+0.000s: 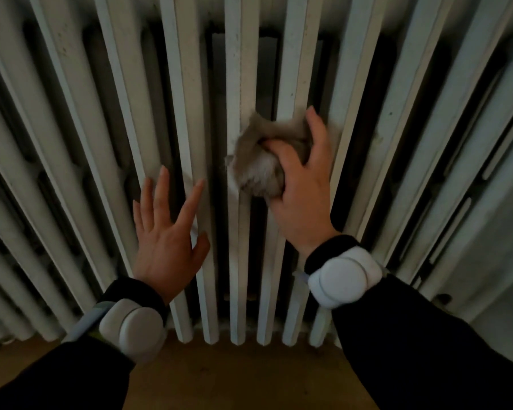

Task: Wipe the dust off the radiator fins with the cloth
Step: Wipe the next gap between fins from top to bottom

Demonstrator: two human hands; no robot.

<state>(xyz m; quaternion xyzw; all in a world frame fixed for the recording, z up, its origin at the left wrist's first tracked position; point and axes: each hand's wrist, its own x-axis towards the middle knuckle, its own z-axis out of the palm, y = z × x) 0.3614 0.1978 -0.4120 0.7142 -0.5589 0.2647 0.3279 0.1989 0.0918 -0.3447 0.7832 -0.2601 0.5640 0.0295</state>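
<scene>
Right hand (pixel 301 184) grips cloth (pixel 258 164) on radiator fins (pixel 240 69); left hand (pixel 166 232) flat, fingers spread.

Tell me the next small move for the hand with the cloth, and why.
Probably slide the cloth down the radiator fins it is pressed against: the right hand grips it halfway up, with fin length left below. The left hand rests on nearby fins.

Right hand (pixel 301 184) gripped bunched grey cloth (pixel 256 164) against central radiator fins (pixel 240 84). Left hand (pixel 168 232) lay flat, fingers spread, on fins just beside it.
</scene>
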